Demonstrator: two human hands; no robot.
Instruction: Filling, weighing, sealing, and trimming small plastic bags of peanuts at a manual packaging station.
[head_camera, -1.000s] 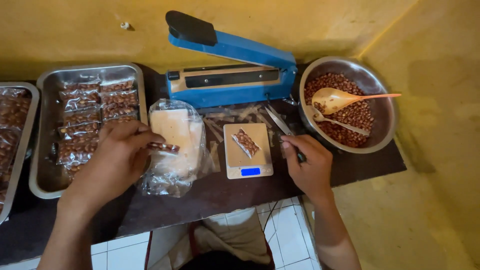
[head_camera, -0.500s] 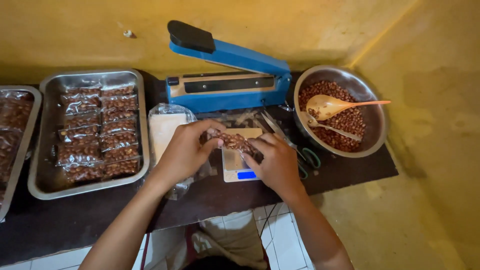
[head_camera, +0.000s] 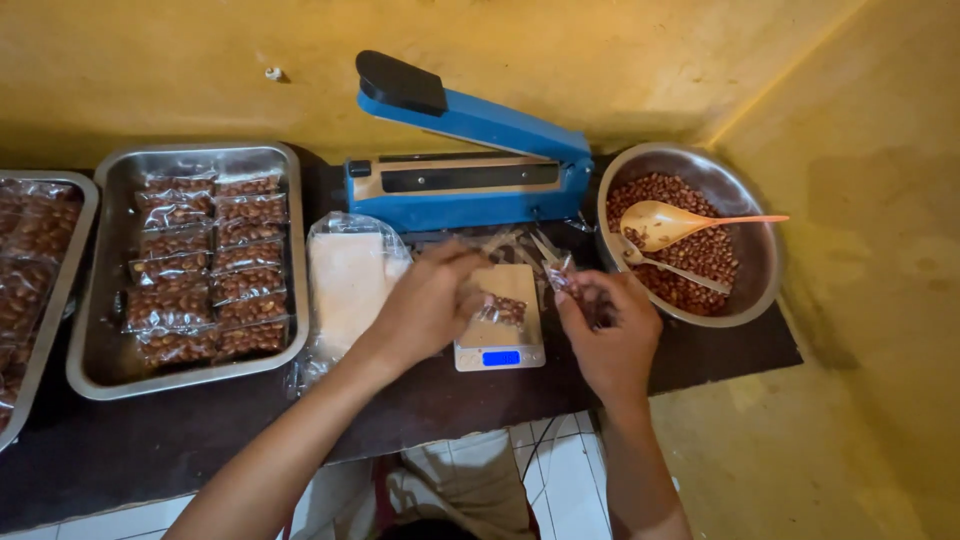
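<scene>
The left hand (head_camera: 428, 300) pinches the top edge of a small packet (head_camera: 503, 310) of peanuts that lies on the scale (head_camera: 497, 340); the fingers close narrowly on the plastic. The right hand (head_camera: 608, 325) is closed around a second, clear packet (head_camera: 562, 275), its mouth sticking up at 11 o'clock from the fist.

From the left: a tray (head_camera: 105, 350) holds rows of filled packets at 9 o'clock from the hands. Next, a stack of empty bags (head_camera: 345, 280) lies just beside the left wrist. The blue sealer (head_camera: 465, 185) stands at 12 o'clock, its arm raised. At 2 o'clock sits the bowl (head_camera: 735, 195) of peanuts with two spoons in it.

To do this well, I judge the packet on the scale should lie flat in the middle of the plate, with the fingers lifted off before the weight is read. The bag in the right hand wants its mouth kept upward so nothing spills.
</scene>
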